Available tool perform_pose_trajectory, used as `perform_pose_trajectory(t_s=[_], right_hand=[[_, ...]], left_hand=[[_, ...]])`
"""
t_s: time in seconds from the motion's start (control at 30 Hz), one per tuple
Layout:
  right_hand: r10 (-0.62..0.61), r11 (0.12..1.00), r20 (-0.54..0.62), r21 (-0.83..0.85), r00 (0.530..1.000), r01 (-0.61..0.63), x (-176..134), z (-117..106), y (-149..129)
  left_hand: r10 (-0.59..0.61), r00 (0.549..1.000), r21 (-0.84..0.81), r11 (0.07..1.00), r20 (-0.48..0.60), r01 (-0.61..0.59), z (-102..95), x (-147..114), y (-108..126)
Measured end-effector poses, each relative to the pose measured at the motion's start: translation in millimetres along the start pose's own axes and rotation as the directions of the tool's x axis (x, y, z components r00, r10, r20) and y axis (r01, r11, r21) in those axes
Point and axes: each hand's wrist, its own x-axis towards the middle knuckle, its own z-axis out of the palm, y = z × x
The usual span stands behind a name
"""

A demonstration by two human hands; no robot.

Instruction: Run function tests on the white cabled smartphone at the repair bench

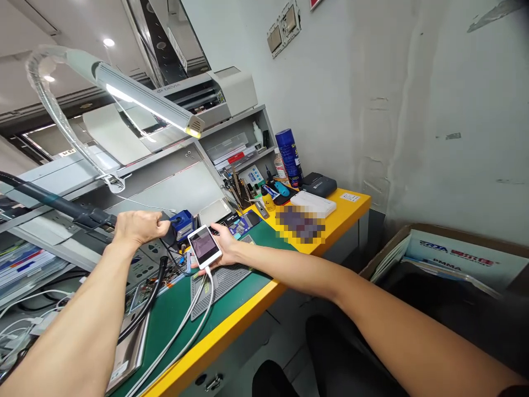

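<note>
A white smartphone [204, 246] is being held in the right hand [226, 246], cradled from behind with the fingers wrapped round its far edge so that the lit screen is being kept tilted up toward the viewer. Two white cables [188, 325] are being trailed from its lower end across the green mat [173, 314], leaving the phone raised just above the perforated metal plate [227, 278]. The left hand [138, 226] is being closed, knuckles up, around a dark handle beside the blue fixture [183, 223]; what exactly is gripped cannot be told. The phone is lying just right of that fist, slightly lower.
</note>
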Motion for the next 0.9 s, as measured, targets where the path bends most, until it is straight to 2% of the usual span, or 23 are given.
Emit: perform_pose_trajectory(t_s=[0.17, 0.27, 0.37, 0.47, 0.53, 0.73, 0.9], right_hand=[[-0.015, 1.0, -0.033, -0.003, 0.999, 0.015, -5, 6, -1], [-0.013, 1.0, -0.057, -0.003, 0.998, 0.013, -5, 8, -1], [0.004, 1.0, -0.058, 0.015, 0.998, -0.003, -3, 6, -1], [0.017, 0.999, -0.051, 0.035, 0.999, -0.015, 0, 2, 0], [0.015, 0.999, -0.061, 0.033, 0.998, -0.013, 1, 0, 0], [-0.046, 0.999, -0.069, 0.007, 0.997, 0.047, 2, -1, 2], [-0.089, 0.994, -0.083, -0.073, 0.993, 0.083, 1, 2, 9]], left_hand=[[-0.177, 0.975, -0.022, 0.983, 0.133, 0.181, 11.5, 2, 3], [-0.23, 0.958, -0.121, 0.96, 0.174, 0.252, 17.6, 2, 2], [-0.272, 0.953, -0.155, 0.944, 0.134, 0.291, 22.2, 2, 1], [-0.258, 0.958, 0.003, 0.966, 0.122, 0.26, 23.7, 5, 0], [-0.237, 0.966, 0.038, 0.971, 0.101, 0.234, 22.9, 8, 0], [-0.204, 0.978, -0.075, 0.977, -0.033, 0.201, 15.6, 21, 7], [-0.184, 0.971, -0.125, 0.978, -0.156, 0.165, 2.4, 34, 25]])
